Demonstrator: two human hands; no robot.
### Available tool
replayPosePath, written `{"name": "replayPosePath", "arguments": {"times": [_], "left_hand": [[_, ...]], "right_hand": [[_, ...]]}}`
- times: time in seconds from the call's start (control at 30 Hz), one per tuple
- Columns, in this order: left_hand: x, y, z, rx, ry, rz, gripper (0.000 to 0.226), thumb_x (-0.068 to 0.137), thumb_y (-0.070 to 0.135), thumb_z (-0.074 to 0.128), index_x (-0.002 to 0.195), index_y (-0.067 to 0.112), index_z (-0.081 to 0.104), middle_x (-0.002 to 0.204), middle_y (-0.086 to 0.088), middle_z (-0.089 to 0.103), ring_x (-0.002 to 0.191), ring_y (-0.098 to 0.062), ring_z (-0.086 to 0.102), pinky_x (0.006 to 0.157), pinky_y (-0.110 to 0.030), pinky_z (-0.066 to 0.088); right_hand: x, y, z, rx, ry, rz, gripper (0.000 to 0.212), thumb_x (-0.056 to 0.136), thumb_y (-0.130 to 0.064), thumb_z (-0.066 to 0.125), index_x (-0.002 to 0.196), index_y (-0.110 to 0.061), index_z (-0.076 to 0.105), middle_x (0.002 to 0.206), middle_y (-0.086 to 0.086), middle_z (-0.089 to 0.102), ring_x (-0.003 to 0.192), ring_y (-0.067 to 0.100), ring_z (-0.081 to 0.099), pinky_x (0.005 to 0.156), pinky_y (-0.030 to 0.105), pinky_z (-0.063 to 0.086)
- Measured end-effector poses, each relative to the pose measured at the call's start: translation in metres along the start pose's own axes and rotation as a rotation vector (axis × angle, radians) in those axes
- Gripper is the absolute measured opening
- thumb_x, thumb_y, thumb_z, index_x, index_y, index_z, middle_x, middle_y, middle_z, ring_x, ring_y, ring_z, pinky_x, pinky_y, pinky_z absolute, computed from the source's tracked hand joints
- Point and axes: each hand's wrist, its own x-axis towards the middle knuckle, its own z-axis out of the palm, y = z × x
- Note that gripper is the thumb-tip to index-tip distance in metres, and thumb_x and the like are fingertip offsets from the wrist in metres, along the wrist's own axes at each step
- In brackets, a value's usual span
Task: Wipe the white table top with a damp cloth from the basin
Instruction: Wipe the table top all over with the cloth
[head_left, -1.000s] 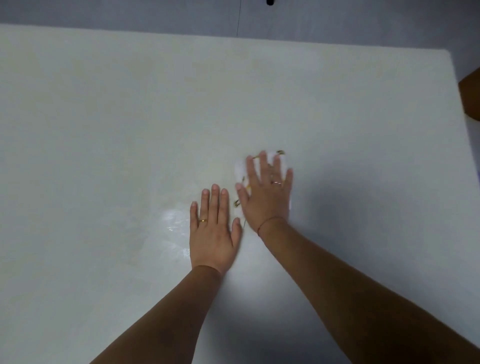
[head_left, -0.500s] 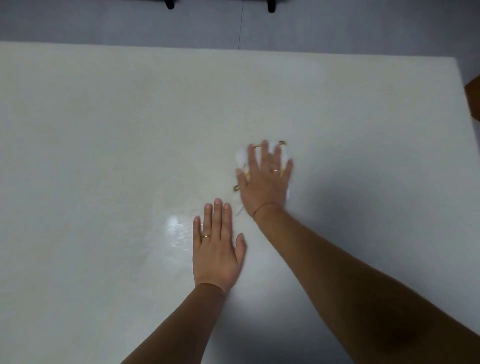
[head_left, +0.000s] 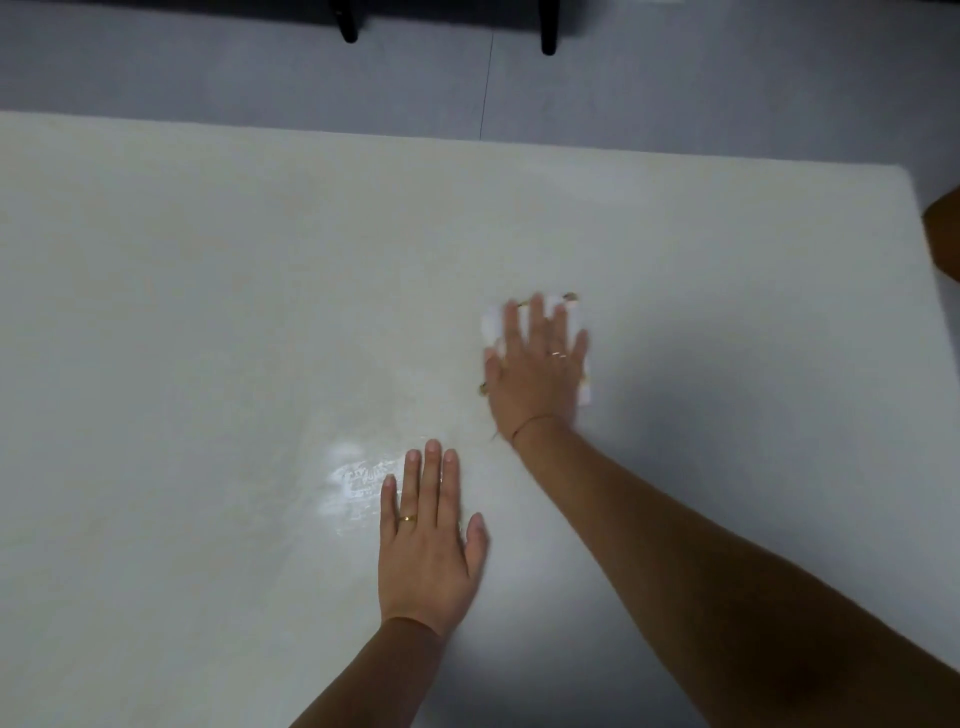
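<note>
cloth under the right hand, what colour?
White cloth with small yellow-brown marks at its edges, mostly covered by the right hand; head view.

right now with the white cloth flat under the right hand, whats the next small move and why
Probably slide the right hand, flat on the white cloth with yellow trim, further toward the far edge of the white table top. The wet sheen lies near the left hand, which rests flat on the table; the surface beyond looks dull.

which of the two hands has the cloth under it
The right hand: it lies flat on the white cloth, whose edges show around its fingers. The left hand rests bare on the table top.
</note>
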Motion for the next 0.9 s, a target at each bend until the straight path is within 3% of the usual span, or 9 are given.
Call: {"name": "replayPosePath", "arguments": {"times": [0.1, 0.2, 0.33, 0.43, 0.5, 0.6, 0.67, 0.73, 0.9], "left_hand": [[0.009, -0.001, 0.002, -0.013, -0.015, 0.006, 0.067, 0.09, 0.037, 0.033, 0.151, 0.01, 0.025, 0.16, -0.008, 0.017, 0.148, -0.025, 0.013, 0.118, -0.047, 0.012], [0.022, -0.001, -0.001, -0.022, 0.002, 0.001, 0.068, 0.089, 0.037, 0.035, 0.151, 0.01, 0.025, 0.16, -0.008, 0.017, 0.148, -0.025, 0.014, 0.119, -0.046, 0.011], [0.012, 0.0, 0.0, -0.027, 0.018, 0.006, 0.068, 0.089, 0.037, 0.035, 0.151, 0.01, 0.024, 0.16, -0.008, 0.017, 0.148, -0.025, 0.014, 0.119, -0.047, 0.012], [0.01, -0.001, 0.001, -0.025, 0.019, -0.009, 0.069, 0.089, 0.038, 0.035, 0.151, 0.009, 0.024, 0.16, -0.009, 0.017, 0.148, -0.026, 0.013, 0.119, -0.047, 0.01], [0.01, 0.0, 0.0, -0.032, 0.007, -0.004, 0.069, 0.089, 0.038, 0.035, 0.15, 0.008, 0.025, 0.16, -0.01, 0.017, 0.148, -0.027, 0.014, 0.119, -0.047, 0.01], [0.012, 0.0, 0.001, -0.033, 0.005, 0.001, 0.069, 0.088, 0.036, 0.036, 0.149, 0.006, 0.027, 0.159, -0.011, 0.021, 0.147, -0.028, 0.017, 0.118, -0.048, 0.014], [0.012, 0.0, -0.001, -0.041, 0.012, 0.008, 0.068, 0.087, 0.036, 0.037, 0.147, 0.005, 0.031, 0.157, -0.012, 0.024, 0.146, -0.028, 0.02, 0.116, -0.05, 0.017], [0.015, 0.002, -0.004, -0.052, 0.027, 0.013, 0.067, 0.087, 0.036, 0.038, 0.146, 0.003, 0.034, 0.156, -0.012, 0.026, 0.145, -0.027, 0.021, 0.116, -0.05, 0.018], [0.066, 0.026, -0.026, -0.081, 0.088, 0.106, 0.066, 0.091, 0.04, 0.036, 0.149, 0.009, 0.028, 0.157, -0.008, 0.025, 0.146, -0.023, 0.019, 0.119, -0.045, 0.007]], "right_hand": [[-0.003, -0.004, 0.002, -0.043, -0.043, -0.395, 0.058, 0.097, -0.044, 0.019, 0.151, -0.027, 0.007, 0.161, 0.002, 0.002, 0.147, 0.027, -0.005, 0.115, 0.049, -0.009], [0.035, 0.031, -0.009, -0.113, 0.011, -0.516, 0.056, 0.096, -0.043, 0.021, 0.15, -0.029, 0.015, 0.16, 0.0, 0.012, 0.147, 0.024, 0.007, 0.116, 0.047, 0.001], [0.065, 0.066, -0.021, -0.054, 0.062, -0.115, 0.056, 0.098, -0.041, 0.026, 0.15, -0.027, 0.015, 0.16, 0.001, 0.011, 0.147, 0.024, 0.008, 0.115, 0.05, 0.004], [0.073, 0.038, -0.018, 0.051, 0.055, 0.218, 0.057, 0.099, -0.043, 0.02, 0.151, -0.026, 0.004, 0.161, 0.001, 0.0, 0.147, 0.025, -0.002, 0.115, 0.054, 0.0], [0.069, 0.005, -0.012, 0.084, 0.029, 0.276, 0.058, 0.099, -0.044, 0.017, 0.151, -0.025, 0.0, 0.161, 0.002, -0.006, 0.146, 0.028, -0.007, 0.113, 0.057, -0.005], [0.049, -0.02, -0.006, 0.019, 0.009, -0.099, 0.058, 0.098, -0.045, 0.019, 0.151, -0.028, 0.003, 0.161, -0.001, -0.003, 0.147, 0.027, -0.007, 0.113, 0.054, -0.01], [0.052, -0.002, -0.011, -0.019, 0.0, -0.355, 0.056, 0.097, -0.044, 0.02, 0.151, -0.029, 0.008, 0.161, -0.002, 0.003, 0.147, 0.024, -0.002, 0.116, 0.052, -0.005], [0.07, 0.03, -0.017, -0.059, 0.032, -0.408, 0.055, 0.098, -0.041, 0.023, 0.15, -0.029, 0.015, 0.16, 0.0, 0.011, 0.147, 0.023, 0.007, 0.116, 0.05, 0.004], [0.111, 0.056, -0.027, 0.07, 0.091, 0.246, 0.056, 0.099, -0.038, 0.025, 0.151, -0.024, 0.011, 0.16, 0.002, 0.006, 0.147, 0.026, 0.004, 0.115, 0.053, 0.004]]}}
